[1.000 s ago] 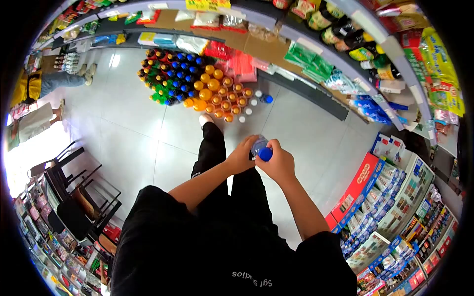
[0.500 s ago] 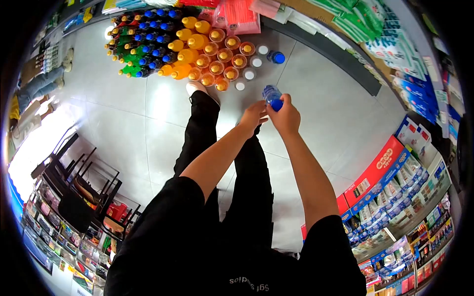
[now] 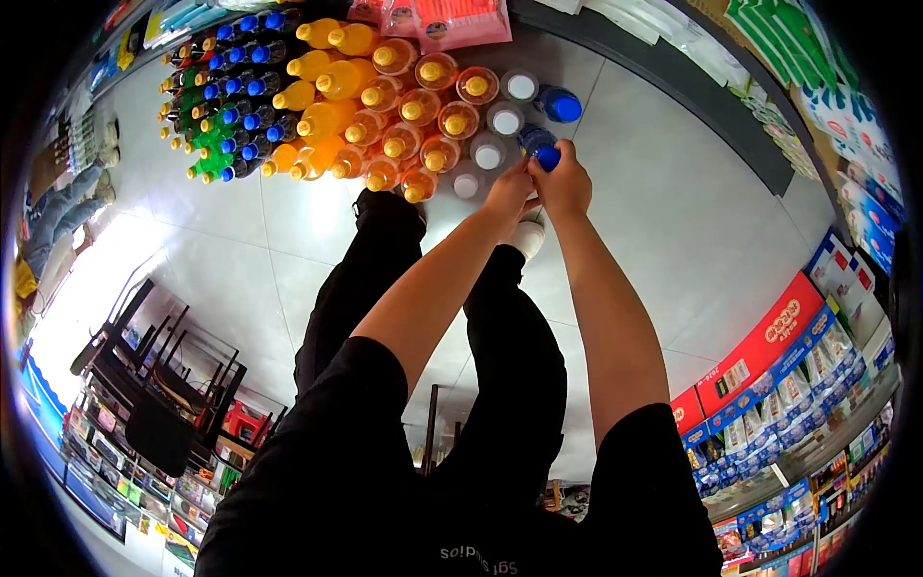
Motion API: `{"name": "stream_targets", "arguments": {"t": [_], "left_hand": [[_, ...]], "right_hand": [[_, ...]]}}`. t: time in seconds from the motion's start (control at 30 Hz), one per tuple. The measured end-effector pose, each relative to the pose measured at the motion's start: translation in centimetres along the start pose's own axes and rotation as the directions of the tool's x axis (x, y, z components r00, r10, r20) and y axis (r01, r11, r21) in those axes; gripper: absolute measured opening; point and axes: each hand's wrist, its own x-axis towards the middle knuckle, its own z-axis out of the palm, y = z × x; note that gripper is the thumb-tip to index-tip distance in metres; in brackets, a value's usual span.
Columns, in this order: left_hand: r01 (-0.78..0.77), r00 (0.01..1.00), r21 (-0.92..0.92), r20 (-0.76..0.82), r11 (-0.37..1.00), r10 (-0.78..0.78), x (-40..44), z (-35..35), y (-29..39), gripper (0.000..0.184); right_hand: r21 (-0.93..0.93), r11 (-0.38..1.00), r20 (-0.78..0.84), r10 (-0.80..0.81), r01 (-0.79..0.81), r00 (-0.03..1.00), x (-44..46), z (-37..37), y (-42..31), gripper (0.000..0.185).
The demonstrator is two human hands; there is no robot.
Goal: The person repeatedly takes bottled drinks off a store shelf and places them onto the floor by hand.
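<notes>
My right hand (image 3: 564, 182) is closed round a clear bottle with a blue cap (image 3: 547, 157), just in front of the bottle group. My left hand (image 3: 510, 199) is beside the same bottle, its fingertips near or against its lower left side; some of its fingers are spread. Just beyond stands another blue-capped bottle (image 3: 561, 104). White-capped bottles (image 3: 487, 154) stand to its left, followed by pinkish-orange bottles with yellow caps (image 3: 420, 106), orange drink bottles (image 3: 327, 117), dark bottles with blue caps (image 3: 258, 87) and green bottles (image 3: 213, 144).
A low shelf (image 3: 663, 82) with packets curves behind the bottles. Black chairs (image 3: 163, 433) stand at the lower left. Red and blue boxes (image 3: 750, 351) fill the right side. Someone's legs (image 3: 72, 212) are at the far left. My white shoe (image 3: 526, 238) is below my hands.
Both hands have moved forward with the blue-capped bottle, towards the bottle group. The view has shifted closer to the bottles, and my right foot now shows ahead of my leg.
</notes>
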Motion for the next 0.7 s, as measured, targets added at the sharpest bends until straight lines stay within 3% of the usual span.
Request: {"name": "stream_targets", "arguments": {"t": [0.17,0.43,0.7], "left_hand": [[-0.006,0.996,-0.030,-0.092,1.000,0.003,1.3,0.3,1.1,0.046],[0.019,0.994,0.013,-0.108,1.000,-0.018,2.0,-0.3,2.0,0.048],[-0.008,0.992,0.029,-0.122,1.000,0.012,-1.5,1.9,2.9,0.038]], "right_hand": [[-0.029,1.000,0.015,-0.007,0.007,1.000,2.1,1.7,0.4,0.051],[-0.082,0.996,0.009,-0.038,0.039,0.999,3.0,2.8,-0.3,0.054],[-0.025,0.997,0.096,0.068,-0.066,0.993,0.4,-0.7,-1.6,0.056]]}}
